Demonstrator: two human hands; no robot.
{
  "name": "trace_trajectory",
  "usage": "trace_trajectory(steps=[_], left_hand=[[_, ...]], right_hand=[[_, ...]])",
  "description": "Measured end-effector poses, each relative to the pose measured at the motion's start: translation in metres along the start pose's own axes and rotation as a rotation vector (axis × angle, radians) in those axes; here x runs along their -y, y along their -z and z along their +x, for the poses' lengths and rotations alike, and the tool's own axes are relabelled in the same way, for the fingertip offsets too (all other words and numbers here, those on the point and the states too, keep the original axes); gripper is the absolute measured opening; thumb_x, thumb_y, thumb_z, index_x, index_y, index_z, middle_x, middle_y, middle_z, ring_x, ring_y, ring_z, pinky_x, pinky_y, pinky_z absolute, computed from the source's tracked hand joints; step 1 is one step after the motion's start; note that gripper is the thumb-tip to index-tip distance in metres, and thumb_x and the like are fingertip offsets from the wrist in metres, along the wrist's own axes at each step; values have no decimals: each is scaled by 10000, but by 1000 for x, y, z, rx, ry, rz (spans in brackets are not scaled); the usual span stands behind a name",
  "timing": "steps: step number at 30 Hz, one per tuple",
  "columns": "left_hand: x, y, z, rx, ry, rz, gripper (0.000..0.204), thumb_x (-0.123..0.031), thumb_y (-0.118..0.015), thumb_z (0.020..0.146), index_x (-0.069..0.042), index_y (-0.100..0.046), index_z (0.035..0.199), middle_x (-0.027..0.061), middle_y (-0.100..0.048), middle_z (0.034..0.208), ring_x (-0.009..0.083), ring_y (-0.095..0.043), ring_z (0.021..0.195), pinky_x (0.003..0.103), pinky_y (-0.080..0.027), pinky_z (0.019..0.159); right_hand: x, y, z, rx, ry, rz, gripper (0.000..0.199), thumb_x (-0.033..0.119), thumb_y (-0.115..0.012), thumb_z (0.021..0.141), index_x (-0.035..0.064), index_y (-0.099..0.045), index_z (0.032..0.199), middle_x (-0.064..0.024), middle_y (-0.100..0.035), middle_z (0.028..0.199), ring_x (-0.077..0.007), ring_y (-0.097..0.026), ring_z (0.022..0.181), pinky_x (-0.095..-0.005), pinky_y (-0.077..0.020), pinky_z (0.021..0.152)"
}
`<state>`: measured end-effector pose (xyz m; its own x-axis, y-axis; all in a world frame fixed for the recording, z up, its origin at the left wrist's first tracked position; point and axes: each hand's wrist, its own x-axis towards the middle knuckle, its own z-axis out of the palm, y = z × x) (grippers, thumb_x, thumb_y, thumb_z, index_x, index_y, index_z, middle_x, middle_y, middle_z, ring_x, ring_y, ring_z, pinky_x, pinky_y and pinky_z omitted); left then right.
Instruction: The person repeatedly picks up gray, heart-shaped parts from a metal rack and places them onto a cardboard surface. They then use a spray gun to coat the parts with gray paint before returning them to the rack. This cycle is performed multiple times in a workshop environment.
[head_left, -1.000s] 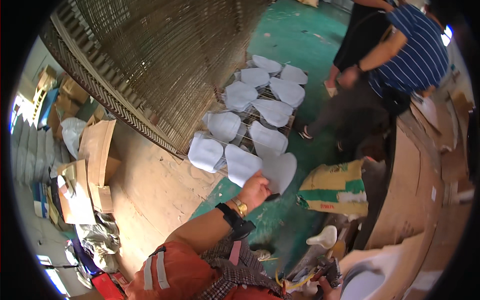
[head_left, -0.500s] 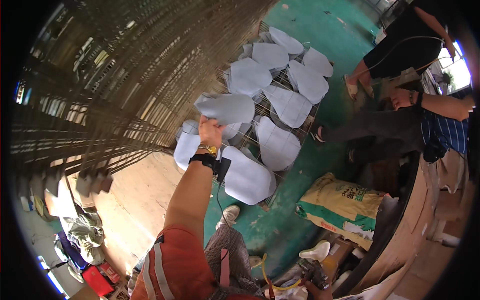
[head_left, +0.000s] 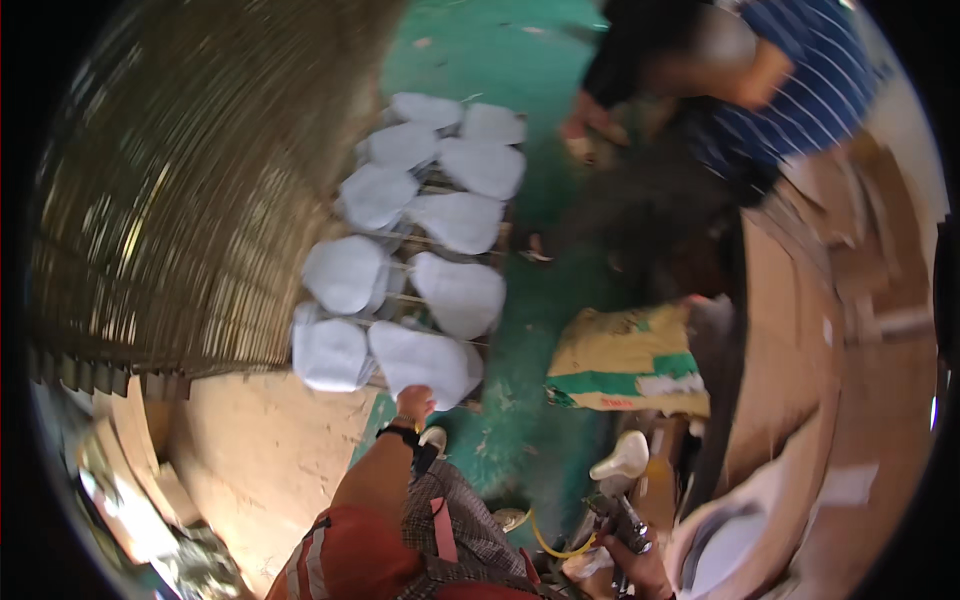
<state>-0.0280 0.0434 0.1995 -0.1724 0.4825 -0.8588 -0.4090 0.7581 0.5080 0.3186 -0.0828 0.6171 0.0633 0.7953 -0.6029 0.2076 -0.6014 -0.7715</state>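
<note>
My left hand (head_left: 415, 403) is at the lower edge of the nearest pale grey-white sheet piece (head_left: 415, 350), its fingers curled and slightly blurred. Whether they pinch the edge cannot be made out. Several similar rounded pieces, some stacked, lie in two columns on a wire rack (head_left: 400, 302) over the green floor. At the lower right my right hand (head_left: 645, 568) is closed around a metal spray gun (head_left: 622, 522), partly hidden by the hand. A yellow hose (head_left: 550, 545) curves away from it to the left.
A slatted bamboo-like screen (head_left: 190, 230) stands left of the rack, with a tan board (head_left: 270, 425) below it. Right of the rack are a yellow-and-green sack (head_left: 625, 360) and cardboard (head_left: 790, 330). A person in a striped blue shirt (head_left: 800, 80) bends over at the upper right.
My left hand has let go of the piece it held raised and drawn back toward me. That piece is down among the others. The view has shifted, and the person in stripes appears farther in.
</note>
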Motion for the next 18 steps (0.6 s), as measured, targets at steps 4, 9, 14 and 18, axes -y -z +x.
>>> trace_trajectory(steps=[4,9,14,18], left_hand=[[25,-42,-66,172,-81,70,229,-212,-646,780,-102,-623,979,44,-634,804,204,-618,626,320,-503,541],[43,-105,-142,171,-147,279,383,-331,-555,858,-84,-550,1150,78,-624,975,232,-615,744,360,-484,683],[73,-181,-211,288,-39,410,566,-445,-446,896,-51,-426,1302,120,-535,1192,278,-583,861,419,-442,805],[100,-231,-254,405,-90,645,556,-451,-435,895,-90,-404,1316,144,-532,1178,286,-585,781,428,-455,747]], right_hand=[[-22,61,-103,-166,2,156,541,94,-669,824,0,-439,1304,-31,-620,984,-103,-562,919,-261,-460,837],[-83,129,-248,-500,70,207,550,62,-639,857,40,-401,1352,-20,-601,1026,-104,-557,918,-275,-463,837],[-156,157,-389,-1026,161,448,462,64,-625,849,15,-456,1276,-32,-593,914,-126,-583,811,-267,-480,745],[-172,148,-445,-1107,230,561,496,80,-626,832,-15,-445,1284,-52,-592,843,-132,-579,743,-266,-476,702]])
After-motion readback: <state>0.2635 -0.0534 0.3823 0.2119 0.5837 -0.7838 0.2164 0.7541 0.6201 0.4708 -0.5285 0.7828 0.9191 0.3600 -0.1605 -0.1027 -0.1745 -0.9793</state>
